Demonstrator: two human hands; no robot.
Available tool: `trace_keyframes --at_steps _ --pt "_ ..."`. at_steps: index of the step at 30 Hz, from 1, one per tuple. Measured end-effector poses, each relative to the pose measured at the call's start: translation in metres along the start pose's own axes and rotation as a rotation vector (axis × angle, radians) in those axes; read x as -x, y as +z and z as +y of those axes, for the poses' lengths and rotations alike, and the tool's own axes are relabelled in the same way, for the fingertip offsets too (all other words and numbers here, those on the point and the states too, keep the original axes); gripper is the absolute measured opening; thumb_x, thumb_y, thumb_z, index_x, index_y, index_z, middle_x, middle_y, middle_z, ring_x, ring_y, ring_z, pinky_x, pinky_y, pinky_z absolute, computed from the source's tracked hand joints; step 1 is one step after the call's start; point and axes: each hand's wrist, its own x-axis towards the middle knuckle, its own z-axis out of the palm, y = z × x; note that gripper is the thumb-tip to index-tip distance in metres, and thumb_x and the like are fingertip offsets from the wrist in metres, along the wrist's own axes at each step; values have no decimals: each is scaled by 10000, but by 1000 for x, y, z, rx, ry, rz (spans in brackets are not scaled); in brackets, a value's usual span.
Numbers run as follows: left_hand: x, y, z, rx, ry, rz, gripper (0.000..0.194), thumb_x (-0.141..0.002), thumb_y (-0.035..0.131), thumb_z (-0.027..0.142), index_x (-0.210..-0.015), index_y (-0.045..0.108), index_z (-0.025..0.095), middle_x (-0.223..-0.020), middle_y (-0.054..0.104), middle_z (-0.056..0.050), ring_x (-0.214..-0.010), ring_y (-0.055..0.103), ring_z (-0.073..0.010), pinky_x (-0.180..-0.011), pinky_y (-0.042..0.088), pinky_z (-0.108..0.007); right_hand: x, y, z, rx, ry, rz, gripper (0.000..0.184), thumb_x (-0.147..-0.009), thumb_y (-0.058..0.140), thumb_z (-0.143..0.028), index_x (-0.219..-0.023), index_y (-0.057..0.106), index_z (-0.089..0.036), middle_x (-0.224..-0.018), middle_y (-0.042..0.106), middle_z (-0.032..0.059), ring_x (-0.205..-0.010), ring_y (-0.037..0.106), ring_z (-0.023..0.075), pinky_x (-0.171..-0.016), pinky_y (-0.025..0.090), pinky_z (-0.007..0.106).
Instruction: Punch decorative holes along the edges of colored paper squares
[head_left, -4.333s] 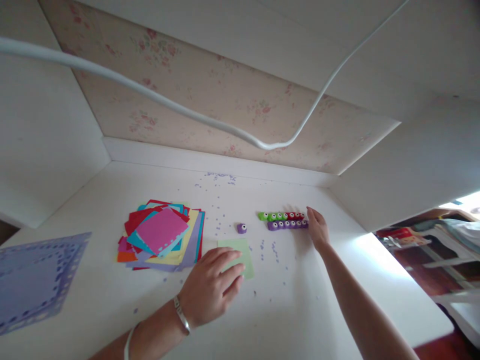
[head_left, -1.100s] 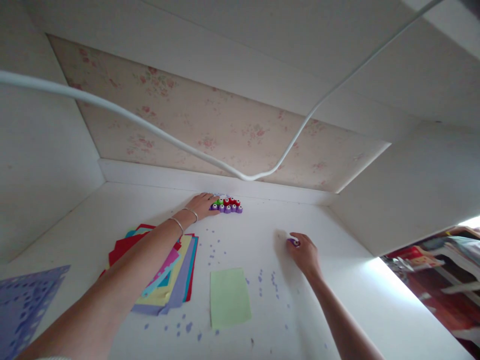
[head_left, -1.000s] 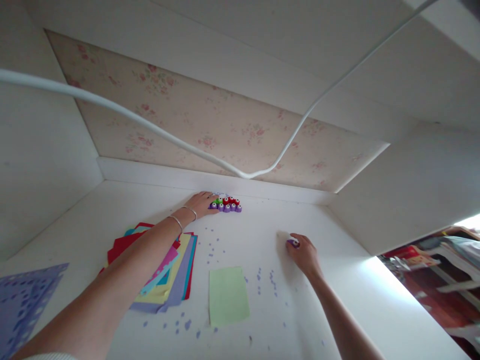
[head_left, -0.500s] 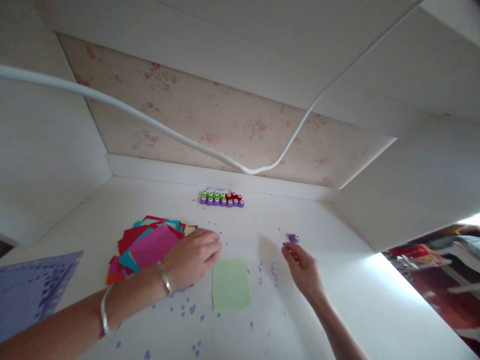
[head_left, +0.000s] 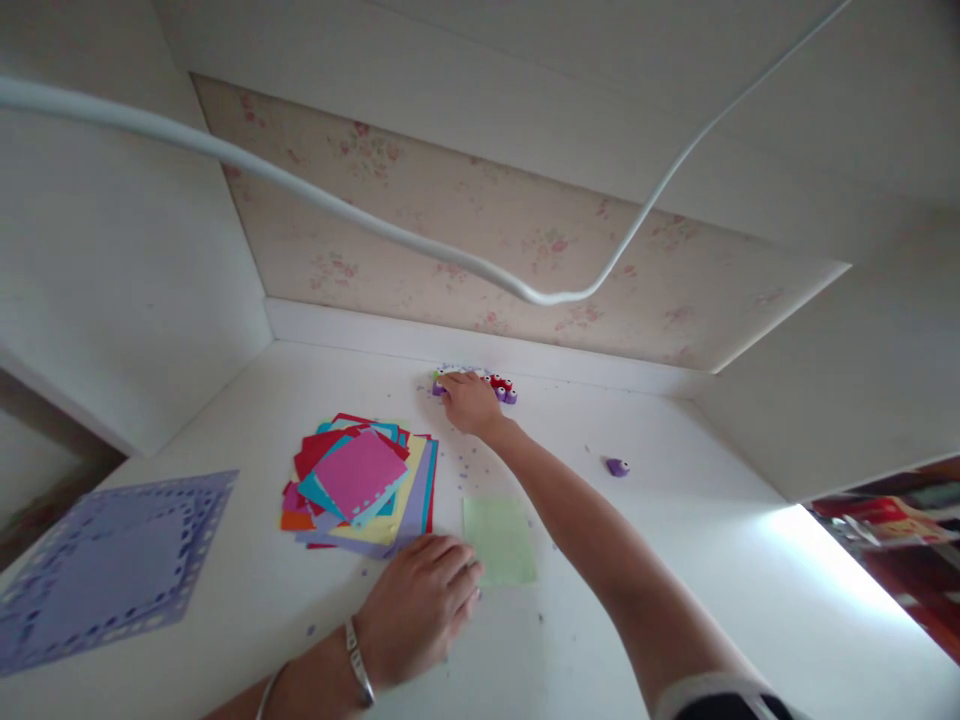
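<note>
At the back of the white table stands a double row of small craft punches (head_left: 501, 393), purple in front, with red and green behind. My right hand (head_left: 469, 402) reaches across to the left end of the rows, its fingers closed around a craft punch there; the hand hides most of the left half. A single purple craft punch (head_left: 618, 467) lies apart on the right. My left hand (head_left: 424, 605) rests low, fingers curled, at the lower left edge of a light green paper square (head_left: 501, 542). What its fingertips hold, if anything, is hidden.
Coloured paper sheets (head_left: 360, 472) lie in a loose pile left of centre. Further left is a purple sheet with punched edges (head_left: 112, 575). Purple paper bits dot the table (head_left: 555, 640). A white cable (head_left: 442, 258) hangs across the upper view.
My right hand has left the lone purple punch and moved to the rows at the back. My left hand has come down from beside the paper pile to the green square's lower edge.
</note>
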Motion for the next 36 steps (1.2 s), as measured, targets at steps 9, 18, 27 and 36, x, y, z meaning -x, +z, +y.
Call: trace_keyframes --at_steps 9,18,27,36 --pt "1 -1 -1 -2 31 9 115 -899 506 201 -979 587 218 -954 604 -50 -925 549 -210 -845 447 -376 -26 10 3 66 -128 -75 236 -865 500 -91 -990 689 -154 -1087 644 130 -1111 490 271 -964 325 435" --pt "-4 -6 0 -50 -66 149 175 -934 463 277 -1032 598 223 -1043 608 -43 -992 525 -232 -896 393 -422 84 -17 24 -592 21 227 227 -871 576 -290 -1071 664 -224 -1063 629 69 -966 606 188 -850 483 316" --pt "-46 11 2 -125 -319 131 405 -861 595 302 -1234 514 169 -1159 576 -102 -1070 500 -285 -903 394 -437 221 8 58 -1043 392 322 251 -824 643 -347 -1043 650 -226 -1038 638 70 -885 634 187 -774 521 332" --pt "-61 10 -20 119 -306 50 365 -736 733 259 -1081 621 216 -1005 615 -46 -1009 534 -252 -915 404 -394 220 9 52 -613 288 343 211 -877 573 -313 -1046 667 -228 -1019 608 79 -825 605 172 -729 511 309"
